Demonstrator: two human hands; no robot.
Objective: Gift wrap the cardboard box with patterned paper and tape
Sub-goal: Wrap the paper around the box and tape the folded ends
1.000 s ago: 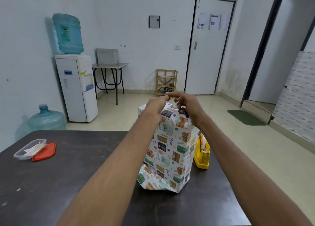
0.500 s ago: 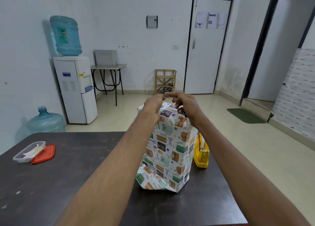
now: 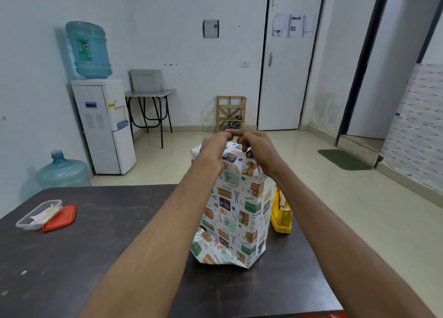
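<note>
The box, wrapped in white patterned paper [image 3: 239, 205], stands upright on the dark table [image 3: 96, 257]. Loose paper flares out in crumpled folds at its bottom end. Both hands are on the box's top end. My left hand [image 3: 213, 150] curls over the top's left part, its fingertips hidden behind the hand. My right hand [image 3: 257, 150] grips the paper on the right part, thumb pressed on the top and index finger stretched left until it touches the left hand. No tape strip can be made out between the hands. A yellow tape dispenser [image 3: 281, 217] stands just right of the box.
At the table's left edge lie a clear plastic container [image 3: 38, 213] and its red lid [image 3: 61, 218]. Beyond the table are a water dispenser [image 3: 105, 126], a water bottle on the floor [image 3: 62, 171] and open floor up to a shut door. The table's right edge is close to the dispenser.
Both hands stay on the box's top and barely shift. The box and dispenser have not moved.
</note>
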